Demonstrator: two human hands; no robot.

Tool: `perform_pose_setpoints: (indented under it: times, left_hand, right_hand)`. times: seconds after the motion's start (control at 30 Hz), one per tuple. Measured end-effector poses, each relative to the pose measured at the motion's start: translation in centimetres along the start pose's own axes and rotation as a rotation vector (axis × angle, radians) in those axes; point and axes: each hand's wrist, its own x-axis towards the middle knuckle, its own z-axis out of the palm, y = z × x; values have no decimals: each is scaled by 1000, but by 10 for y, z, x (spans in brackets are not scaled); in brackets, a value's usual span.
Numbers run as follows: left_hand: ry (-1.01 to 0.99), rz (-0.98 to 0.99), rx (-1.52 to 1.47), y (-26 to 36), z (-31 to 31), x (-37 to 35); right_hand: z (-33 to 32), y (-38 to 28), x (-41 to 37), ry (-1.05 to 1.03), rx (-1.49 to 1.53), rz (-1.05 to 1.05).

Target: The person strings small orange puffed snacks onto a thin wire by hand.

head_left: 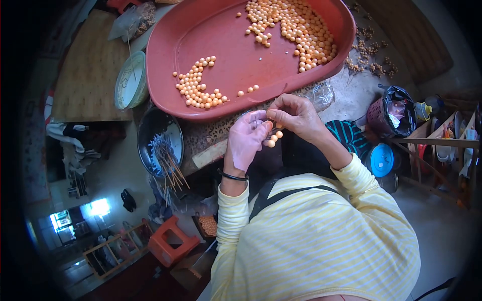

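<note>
Just below the near rim of a large red tub (226, 111), my two hands meet. My left hand (247, 138), with a pale covering and a dark bracelet at the wrist, is closed with fingertips pinched around a small cluster of orange beads (272, 140) that hangs under the fingers. My right hand (296, 118) is closed too, thumb and forefinger pinched beside the left fingertips; what it pinches is too small to make out. Loose orange beads (314, 42) lie piled at the tub's right end, with a smaller group (193, 86) at its lower left.
Left of the tub are a green-rimmed bowl (131, 83) and a dark pan (145, 145) holding thin sticks. Beaded sprigs (371, 55) lie at the right, above a lined basket (382, 116) and a blue lid (381, 159). A red stool (173, 241) stands lower left.
</note>
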Motion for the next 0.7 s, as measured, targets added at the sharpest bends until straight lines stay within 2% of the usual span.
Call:
perform_pose_setpoints:
  times: [0.37,0.57,0.7]
  left_hand:
    - [-54,74,-237,-21,-17,4]
    - [-4,67,-215,-19,-16,4]
    - [19,86,-156,-19,-12,6]
  right_hand:
    - [0,3,-7,20,-54,-60]
    - [0,-5,-6,2,-64,-24]
    - [-7,-2,3,65,-377,-164]
